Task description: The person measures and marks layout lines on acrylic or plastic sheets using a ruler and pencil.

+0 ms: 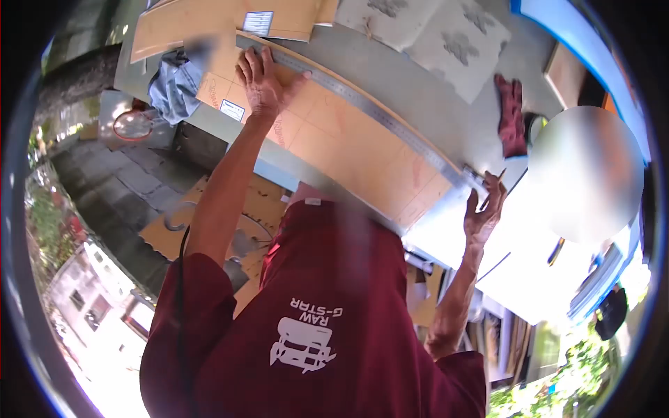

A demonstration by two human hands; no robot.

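Note:
A long brown board [327,143] with pencilled lines, red print and a white label lies across the work table before me. Along its far edge runs a long steel ruler [380,115]. My left hand [263,89] is spread over the board's left part, fingers reaching to the ruler. Near the ruler's right end is my right hand [483,209], its fingers bent around a thin pencil [502,175] whose tip sticks up past them. A small dark metal piece [474,173] lies by those fingertips, partly hidden.
Another brown board [188,28] with a label lies at the far left, near a crumpled denim cloth [174,87]. Pale sheets with grey marks [456,49] lie at the back. A dark red cloth [511,115] is on the right, and a cutter-like tool [556,251] lies nearer.

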